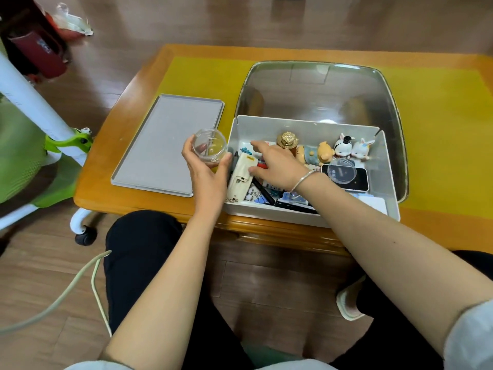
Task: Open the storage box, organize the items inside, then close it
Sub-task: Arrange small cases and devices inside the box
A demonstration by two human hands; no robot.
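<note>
**boxfan22:** Since the lid [167, 145] is already off and lying flat just left of the storage box [310, 172], I'd say we're mid-sort, not near closing. Anyone make out what the hands are doing?

**tidy_mike:** Left hand [206, 166] is wrapped around a clear plastic jar [210, 146], held right at the box's left wall, mouth tipped toward the camera. Right hand [274, 164] is inside the box, toward its left end, fingers spread and stretched out. Can't tell if it's actually pinching anything under there. The two hands are near each other but not touching.

**boxfan22:** So what's the key bit for the next move?

**tidy_mike:** My guess: small clips [246, 150] sit in the box's far-left corner, just past the right hand's fingertips, and the jar waits just left of that corner. The right hand is nearer, so it's a short hop leftward. The cream-coloured gadget [241, 174] lies lengthwise front-to-back along the left wall, right under that path.
</note>
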